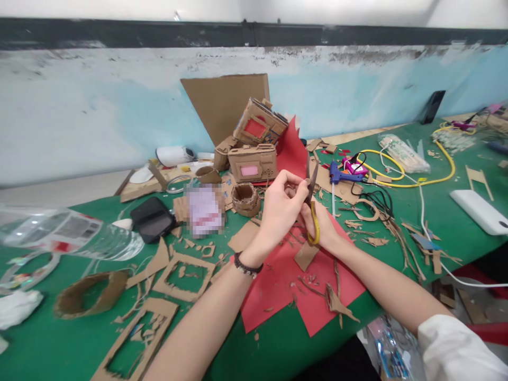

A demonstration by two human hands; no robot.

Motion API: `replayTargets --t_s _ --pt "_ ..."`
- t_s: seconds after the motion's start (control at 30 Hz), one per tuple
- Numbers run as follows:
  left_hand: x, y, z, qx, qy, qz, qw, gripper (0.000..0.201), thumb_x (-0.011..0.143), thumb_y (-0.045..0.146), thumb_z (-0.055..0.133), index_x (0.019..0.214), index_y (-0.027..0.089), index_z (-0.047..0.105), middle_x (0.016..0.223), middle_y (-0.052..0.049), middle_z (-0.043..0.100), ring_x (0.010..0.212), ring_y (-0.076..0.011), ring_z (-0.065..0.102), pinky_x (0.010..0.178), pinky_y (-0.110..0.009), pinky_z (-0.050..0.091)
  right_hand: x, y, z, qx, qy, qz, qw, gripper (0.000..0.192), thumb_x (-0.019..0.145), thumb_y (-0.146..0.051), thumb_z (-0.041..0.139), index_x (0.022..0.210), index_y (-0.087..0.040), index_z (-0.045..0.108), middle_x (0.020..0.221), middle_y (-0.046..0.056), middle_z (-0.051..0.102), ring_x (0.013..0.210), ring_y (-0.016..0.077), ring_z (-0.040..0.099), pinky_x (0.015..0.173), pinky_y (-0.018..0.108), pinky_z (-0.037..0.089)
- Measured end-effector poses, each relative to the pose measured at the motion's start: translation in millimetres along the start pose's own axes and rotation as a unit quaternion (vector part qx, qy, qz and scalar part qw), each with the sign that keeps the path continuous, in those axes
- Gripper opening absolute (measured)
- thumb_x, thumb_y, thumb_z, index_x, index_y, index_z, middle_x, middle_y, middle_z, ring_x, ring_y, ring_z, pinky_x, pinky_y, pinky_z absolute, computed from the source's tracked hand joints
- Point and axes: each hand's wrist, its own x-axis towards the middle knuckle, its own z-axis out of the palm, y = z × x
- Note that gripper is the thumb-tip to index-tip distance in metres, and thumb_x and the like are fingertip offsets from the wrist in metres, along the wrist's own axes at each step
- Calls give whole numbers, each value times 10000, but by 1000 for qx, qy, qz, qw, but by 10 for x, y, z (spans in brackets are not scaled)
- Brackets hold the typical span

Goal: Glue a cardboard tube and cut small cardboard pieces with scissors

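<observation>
At nine o'clock of centre, a black phone [152,218] lies on the green tabletop [47,338]. The left hand [280,207] pinches a small piece, too hidden to identify, against the blades. At three o'clock of it, touching, the right hand [323,225] grips yellow-handled scissors [313,206], blades upright, above a red paper sheet [286,280].

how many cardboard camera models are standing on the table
2: one cardboard camera with a pink window stands behind the hands, and a second with a red window sits tilted on top of it. Others may be hidden among the scraps.
</observation>
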Motion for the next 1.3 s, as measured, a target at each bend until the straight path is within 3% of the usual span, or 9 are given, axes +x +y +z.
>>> replayTargets --t_s 0.2,0.43,0.8,1.0,1.3 --pt "-4 59 -28 48 -9 23 999 135 1007 309 697 928 219 635 804 25 659 687 -121 595 668 -254 459 14 -75 -56 30 24 9 999 580 1095 -746 454 1233 -236 693 876 65 754 765 256 672 699 381 556" --pt "85 136 -193 62 -26 27 997 132 996 327 685 939 222 630 805 20 676 666 -128 604 640 -258 483 32 -83 -149 69 -10 -3 998 509 1065 -748 491 1107 -254 607 834 25 711 670 204 605 655 334 489" --pt "111 192 -260 147 -51 27 987 110 948 300 692 898 221 633 784 19 701 668 -134 624 649 -265 480 37 -190 -190 14 -27 7 1000 505 1036 -728 513 1107 -244 636 824 40 704 730 231 607 688 340 475" --pt "135 219 -356 204 -77 50 975 93 978 288 657 916 226 627 788 13 684 679 -146 622 657 -277 474 36 -192 -187 -22 -29 18 999 452 1042 -685 522 1028 -249 640 736 -3 621 643 188 511 659 311 414" --pt "123 189 -333 158 -106 24 981 66 1062 305 574 1023 253 565 846 -8 772 730 -171 717 692 -279 541 48 -257 -222 -28 -22 32 999 559 1010 -793 537 970 -249 660 663 -15 589 607 177 485 640 300 392"
